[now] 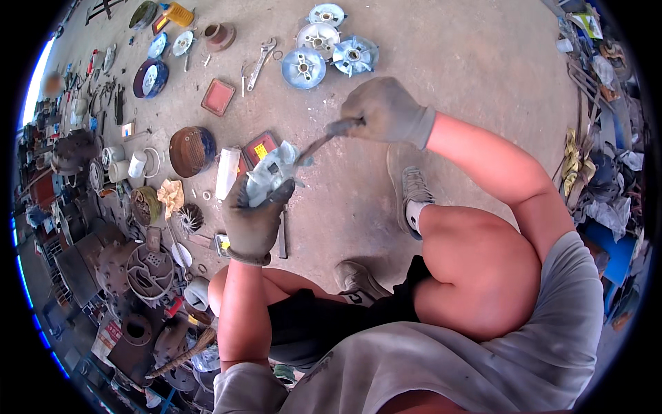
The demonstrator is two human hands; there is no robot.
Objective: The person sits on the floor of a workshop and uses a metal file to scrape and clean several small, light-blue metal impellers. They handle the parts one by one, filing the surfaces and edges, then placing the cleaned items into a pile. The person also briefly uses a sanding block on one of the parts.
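Two grey-gloved hands work above the concrete floor (441, 55): the left hand (254, 219) is clenched around a pale, light-blue metal part (270, 172), and the right hand (385, 110) is fisted on a thin dark metal tool (324, 141) whose tip touches that part. Four round blue-white fan discs (327, 43) lie near the floor's far edge.

The left hand (254, 219) in its grey glove covers the lower part of the pale metal part (273, 172) it grips, so that part's full shape cannot be told. The right hand (386, 110) wraps the handle of the thin tool (318, 143), and the tool's tip is lost against the part. The heap of machine parts (89, 228) along the left rim bends into the dark edge, too small to name.
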